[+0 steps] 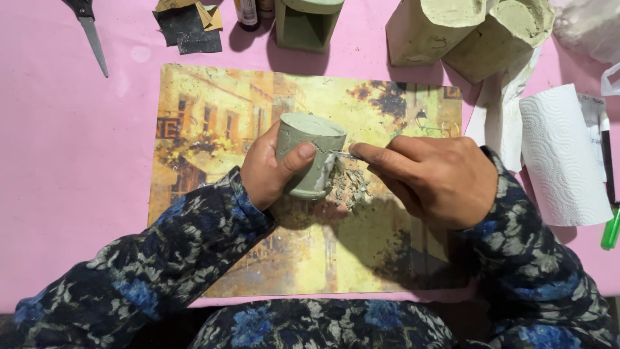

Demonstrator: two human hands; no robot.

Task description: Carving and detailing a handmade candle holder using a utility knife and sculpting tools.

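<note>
My left hand (271,171) grips a small grey-green clay cup (310,145), held tilted over a yellowish placemat with a painted street scene (213,116). My right hand (433,178) pinches a thin metal blade (343,155) whose tip touches the cup's side. A heap of grey clay shavings (352,187) lies on the mat just under the blade. Both arms wear dark sleeves with a blue flower print.
On the pink table lie scissors (90,32) at the far left, dark sandpaper scraps (187,26), a green clay box (307,22) and two larger pale clay pieces (465,32) at the back. A paper towel roll (562,155) and a green pen (610,229) lie at the right.
</note>
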